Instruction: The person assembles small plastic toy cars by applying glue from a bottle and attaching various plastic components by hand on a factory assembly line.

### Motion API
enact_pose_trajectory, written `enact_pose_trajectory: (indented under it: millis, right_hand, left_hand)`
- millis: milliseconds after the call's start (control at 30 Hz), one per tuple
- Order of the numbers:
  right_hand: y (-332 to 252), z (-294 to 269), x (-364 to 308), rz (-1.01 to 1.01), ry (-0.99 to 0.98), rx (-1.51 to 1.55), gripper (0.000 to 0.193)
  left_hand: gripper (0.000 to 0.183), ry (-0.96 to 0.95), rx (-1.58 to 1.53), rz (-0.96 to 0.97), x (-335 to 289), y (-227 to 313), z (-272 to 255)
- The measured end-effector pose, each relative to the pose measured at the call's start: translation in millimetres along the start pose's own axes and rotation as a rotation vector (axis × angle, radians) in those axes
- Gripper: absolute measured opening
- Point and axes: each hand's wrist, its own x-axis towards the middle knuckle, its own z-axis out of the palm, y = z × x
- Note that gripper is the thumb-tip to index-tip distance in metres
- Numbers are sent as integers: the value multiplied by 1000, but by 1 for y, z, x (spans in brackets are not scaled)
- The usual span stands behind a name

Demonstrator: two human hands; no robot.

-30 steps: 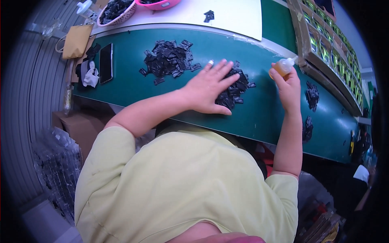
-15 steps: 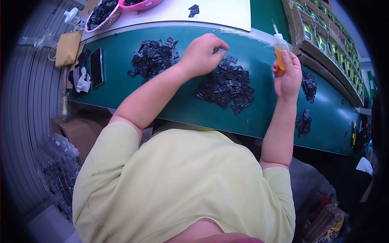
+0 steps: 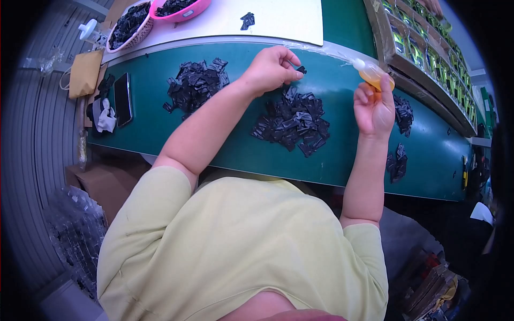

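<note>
A small black piece [image 3: 302, 69] is pinched between the thumb and forefinger of the left hand [image 3: 274, 70]. In the right hand [image 3: 375, 107], the fingers are closed around a bottle [image 3: 377, 78] of orange liquid, tilted with its nozzle toward the left hand.

Should the bottle be squeezed too hard at this tilt, liquid could be spilled short of the piece. If the pinch were loosened, the piece could be dropped and lost in the middle heap [image 3: 294, 120], just below the left hand. The left heap [image 3: 197, 83] could be scattered if it were brushed by the left forearm; whether it is touched cannot be told.

One piece and one bottle are held. Five loose heaps are counted: the middle and left ones, two small heaps [image 3: 404, 115] just right of and below the right hand, and one little heap [image 3: 247, 21] on a white board [image 3: 289, 24] beyond the left hand. Farther out to its left, two baskets [image 3: 179, 12] of black pieces and one phone [image 3: 122, 99] are seen. Single pieces within the heaps cannot be counted.
</note>
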Motion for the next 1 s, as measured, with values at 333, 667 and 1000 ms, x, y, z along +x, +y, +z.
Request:
enact_pose_trajectory:
  millis: [333, 667, 1000]
  right_hand:
    - [25, 25, 0, 15, 103, -324, 32]
    - [49, 34, -8, -326, 5, -817, 30]
    - [57, 33, -5, -351, -21, -908, 27]
  left_hand:
    - [32, -178, -585, -154, -18, -2, 2]
    - [31, -185, -664, -170, -19, -1, 1]
    - [27, -182, -655, -159, -17, -2, 1]
